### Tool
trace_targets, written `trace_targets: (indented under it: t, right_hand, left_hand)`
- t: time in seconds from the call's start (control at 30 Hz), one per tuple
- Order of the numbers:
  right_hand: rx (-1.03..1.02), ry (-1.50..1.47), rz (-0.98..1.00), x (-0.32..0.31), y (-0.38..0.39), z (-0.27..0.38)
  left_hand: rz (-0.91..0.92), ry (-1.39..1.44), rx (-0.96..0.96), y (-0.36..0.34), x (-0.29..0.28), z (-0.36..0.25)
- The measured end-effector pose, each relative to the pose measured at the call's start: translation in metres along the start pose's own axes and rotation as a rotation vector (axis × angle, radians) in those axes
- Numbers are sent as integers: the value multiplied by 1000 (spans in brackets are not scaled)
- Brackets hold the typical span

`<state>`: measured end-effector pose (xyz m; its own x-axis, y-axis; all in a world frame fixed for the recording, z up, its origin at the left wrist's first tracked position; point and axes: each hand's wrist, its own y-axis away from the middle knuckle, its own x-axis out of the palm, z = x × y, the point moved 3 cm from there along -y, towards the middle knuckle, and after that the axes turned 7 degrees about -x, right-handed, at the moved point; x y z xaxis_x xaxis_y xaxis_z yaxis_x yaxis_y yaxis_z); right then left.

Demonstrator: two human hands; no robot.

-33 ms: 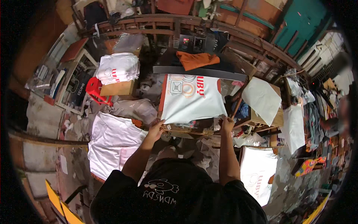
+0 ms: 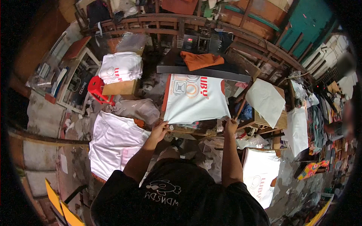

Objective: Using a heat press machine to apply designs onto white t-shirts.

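Observation:
A white shirt [image 2: 196, 106] with an orange-red and grey print lies over a flat bed with orange-brown edges. Its far part goes under the black plate [image 2: 203, 70] of what looks like a heat press. My left hand [image 2: 160, 130] pinches the near left corner of the cloth. At the near right corner, my right hand [image 2: 230, 126] grips the shirt, fingers closed. The near edge is pulled taut between both hands. Folded on top of the black plate is an orange cloth [image 2: 201, 61].
Folded white printed shirts [image 2: 120, 67] are stacked on a cardboard box at the left, beside a red stool [image 2: 98, 90]. Another white shirt [image 2: 113, 145] lies spread near my left arm. Printed white sheets [image 2: 260, 171] are at my right. Pale paper [image 2: 266, 100] covers a wooden box.

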<state>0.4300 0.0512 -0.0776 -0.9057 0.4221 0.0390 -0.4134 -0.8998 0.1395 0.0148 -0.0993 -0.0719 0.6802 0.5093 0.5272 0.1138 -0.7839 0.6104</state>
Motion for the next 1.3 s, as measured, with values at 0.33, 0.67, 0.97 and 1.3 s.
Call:
trace_targets:
  t: [0.33,0.67,0.97,1.3]
  right_hand:
    - [67,-166,33,-3,-18,-23]
    - [-16,-50,52,-20,-4,-13]
    - [353,-427,-20,-5,37,-22]
    - [750,-681,211,80,89,-9]
  left_hand:
    - [-122,-295,-64,-6,27,-3]
    - [-14,-304,30,20,27,-23]
    - [45,-113,-153,16,12,-7]
    - [62,-127,-170,7,2,3]
